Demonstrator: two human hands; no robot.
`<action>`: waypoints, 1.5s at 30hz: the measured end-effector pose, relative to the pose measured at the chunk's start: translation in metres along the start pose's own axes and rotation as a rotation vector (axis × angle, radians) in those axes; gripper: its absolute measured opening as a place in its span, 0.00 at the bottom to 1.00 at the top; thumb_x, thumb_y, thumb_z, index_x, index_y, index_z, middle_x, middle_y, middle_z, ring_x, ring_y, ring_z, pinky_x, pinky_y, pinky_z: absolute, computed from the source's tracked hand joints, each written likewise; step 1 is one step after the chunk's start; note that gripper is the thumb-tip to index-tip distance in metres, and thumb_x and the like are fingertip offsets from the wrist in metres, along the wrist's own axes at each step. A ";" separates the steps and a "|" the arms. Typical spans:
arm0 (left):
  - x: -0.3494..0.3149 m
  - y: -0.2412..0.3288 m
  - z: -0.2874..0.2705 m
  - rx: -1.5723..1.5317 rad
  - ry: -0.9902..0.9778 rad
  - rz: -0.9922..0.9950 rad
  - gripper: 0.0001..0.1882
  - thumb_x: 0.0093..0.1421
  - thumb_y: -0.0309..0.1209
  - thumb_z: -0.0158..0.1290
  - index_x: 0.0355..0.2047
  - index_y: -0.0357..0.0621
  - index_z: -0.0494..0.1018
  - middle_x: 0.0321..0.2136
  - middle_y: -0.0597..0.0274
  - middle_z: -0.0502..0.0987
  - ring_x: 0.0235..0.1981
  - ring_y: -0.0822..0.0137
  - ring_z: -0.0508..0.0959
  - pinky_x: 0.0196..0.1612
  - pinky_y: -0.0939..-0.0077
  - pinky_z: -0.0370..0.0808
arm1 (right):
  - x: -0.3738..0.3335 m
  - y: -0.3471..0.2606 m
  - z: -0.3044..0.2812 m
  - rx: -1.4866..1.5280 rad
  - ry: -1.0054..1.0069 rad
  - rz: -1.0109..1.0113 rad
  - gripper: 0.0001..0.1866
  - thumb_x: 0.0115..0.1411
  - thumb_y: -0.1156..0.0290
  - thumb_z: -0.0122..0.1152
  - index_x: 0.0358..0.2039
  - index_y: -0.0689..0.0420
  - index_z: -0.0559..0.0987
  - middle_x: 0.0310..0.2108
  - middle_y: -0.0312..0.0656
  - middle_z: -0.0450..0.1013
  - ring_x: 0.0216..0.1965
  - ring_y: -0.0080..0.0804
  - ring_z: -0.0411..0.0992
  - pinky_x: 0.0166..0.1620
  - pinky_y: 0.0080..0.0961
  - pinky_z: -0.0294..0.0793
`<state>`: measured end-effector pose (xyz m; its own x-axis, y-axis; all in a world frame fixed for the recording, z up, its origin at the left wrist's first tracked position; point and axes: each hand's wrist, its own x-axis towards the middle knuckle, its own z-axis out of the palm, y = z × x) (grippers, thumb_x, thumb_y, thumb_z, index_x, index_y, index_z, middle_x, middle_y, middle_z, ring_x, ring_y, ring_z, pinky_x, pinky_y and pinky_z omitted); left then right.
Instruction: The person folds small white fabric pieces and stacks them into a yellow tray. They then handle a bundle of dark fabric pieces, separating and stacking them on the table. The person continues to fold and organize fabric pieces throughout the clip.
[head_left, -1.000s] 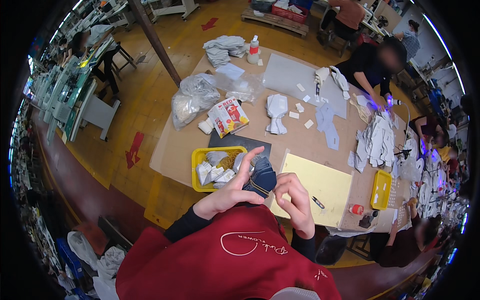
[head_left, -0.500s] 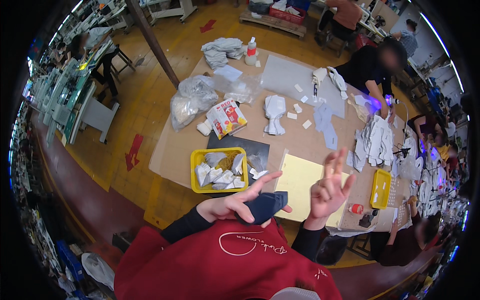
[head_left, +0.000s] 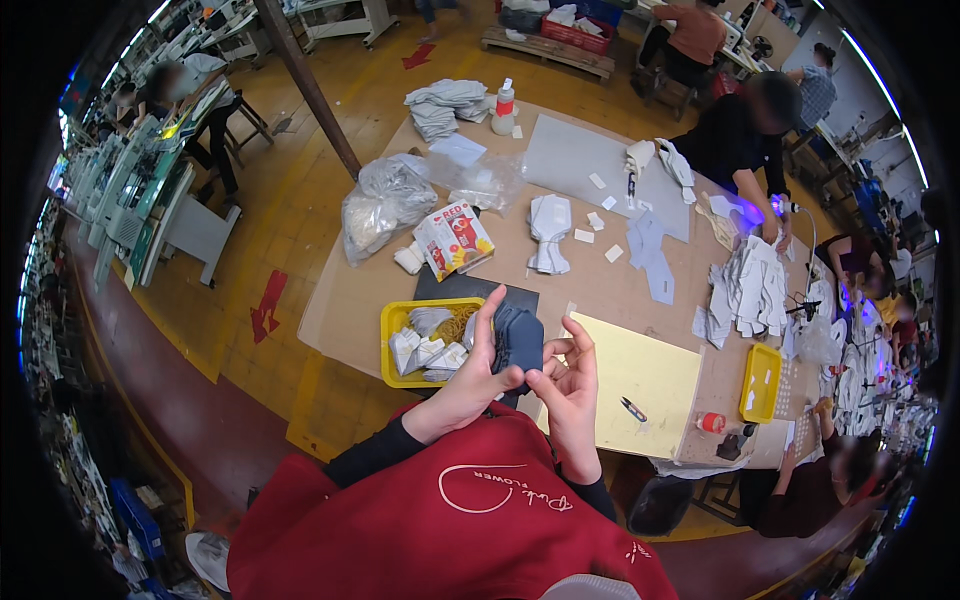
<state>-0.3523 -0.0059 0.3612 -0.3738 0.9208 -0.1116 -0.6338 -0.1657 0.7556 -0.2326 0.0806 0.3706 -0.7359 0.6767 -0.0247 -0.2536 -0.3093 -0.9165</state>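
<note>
Navy bundle is gripped by left fingers, right fingers pinching its edge

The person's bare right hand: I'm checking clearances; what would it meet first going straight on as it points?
Probably the dark blue layered fabric pieces in the left hand; the right hand looks against their edge, but depth is unclear.

We watch the right hand swing back to the dark bundle, now tipped upright by the table's near edge!
</note>
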 end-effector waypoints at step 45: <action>-0.007 -0.014 -0.011 -0.354 0.125 -0.093 0.38 0.50 0.19 0.59 0.59 0.48 0.54 0.48 0.60 0.69 0.49 0.66 0.73 0.53 0.67 0.73 | -0.006 -0.027 0.007 -0.699 0.013 -0.255 0.13 0.50 0.81 0.65 0.38 0.62 0.82 0.24 0.37 0.68 0.21 0.19 0.65 0.26 0.16 0.65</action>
<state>-0.3486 -0.0138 0.3442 -0.3694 0.8910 -0.2638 -0.8553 -0.2151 0.4713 -0.2258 0.0807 0.3979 -0.6992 0.6795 0.2223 0.0462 0.3532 -0.9344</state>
